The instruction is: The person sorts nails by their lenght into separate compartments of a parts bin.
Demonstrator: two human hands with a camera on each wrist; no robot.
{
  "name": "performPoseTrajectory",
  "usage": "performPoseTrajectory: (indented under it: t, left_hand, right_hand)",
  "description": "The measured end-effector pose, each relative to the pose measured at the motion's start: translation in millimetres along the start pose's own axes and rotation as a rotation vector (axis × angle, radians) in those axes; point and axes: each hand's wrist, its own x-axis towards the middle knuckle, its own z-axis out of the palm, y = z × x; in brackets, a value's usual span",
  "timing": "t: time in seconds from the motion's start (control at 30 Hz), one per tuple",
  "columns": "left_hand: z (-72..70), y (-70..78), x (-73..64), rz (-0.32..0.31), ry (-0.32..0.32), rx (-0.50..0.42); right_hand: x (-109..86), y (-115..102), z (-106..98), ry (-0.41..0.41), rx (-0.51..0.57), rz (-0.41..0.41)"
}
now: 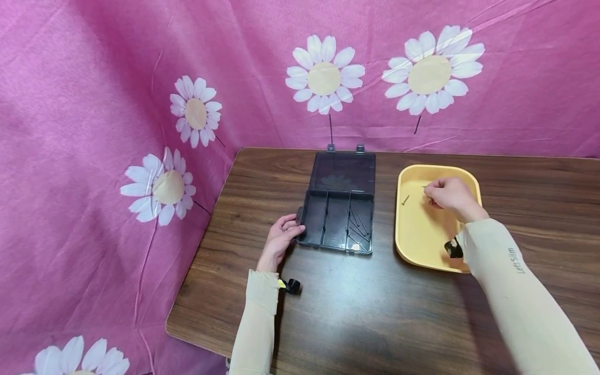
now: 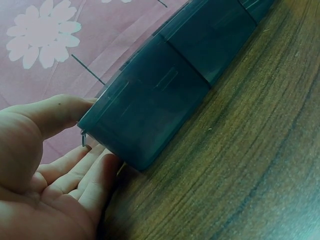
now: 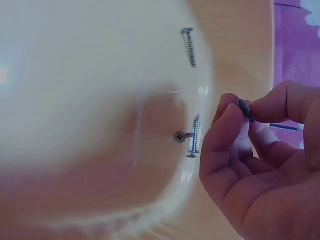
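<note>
A dark translucent compartment box (image 1: 336, 221) lies with its lid (image 1: 344, 172) laid back on the wooden table. My left hand (image 1: 279, 240) grips the box's left edge, thumb at the rim and fingers against the side wall. Several screws (image 1: 359, 232) lie in the right compartment. Over the yellow tray (image 1: 419, 250), my right hand (image 1: 451, 197) pinches a screw (image 3: 245, 110) between thumb and fingertips; most of it is hidden. Below that hand, a loose screw (image 3: 189, 47) lies on the tray floor, with two more screws (image 3: 195, 135) close together near the wall.
The brown wooden table (image 1: 337, 312) carries the box and tray side by side, with a gap between them. Behind and to the left hangs a pink cloth (image 1: 262, 78) with white daisies. A small black camera (image 1: 292, 286) sits at the left wrist.
</note>
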Motion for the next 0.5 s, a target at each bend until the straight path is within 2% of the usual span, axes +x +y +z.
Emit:
performPoseTrajectory:
  t: [0.27,0.5]
  left_hand:
    - [0.8,0.5,0.2,0.011,0.014,0.007]
    - [1.0,1.0,0.2,0.004,0.015,0.015]
  right_hand:
    - [-1.8,-9,0,0.020,0.134,-0.008]
    - [-3.2,-17,0,0.030,0.172,-0.038]
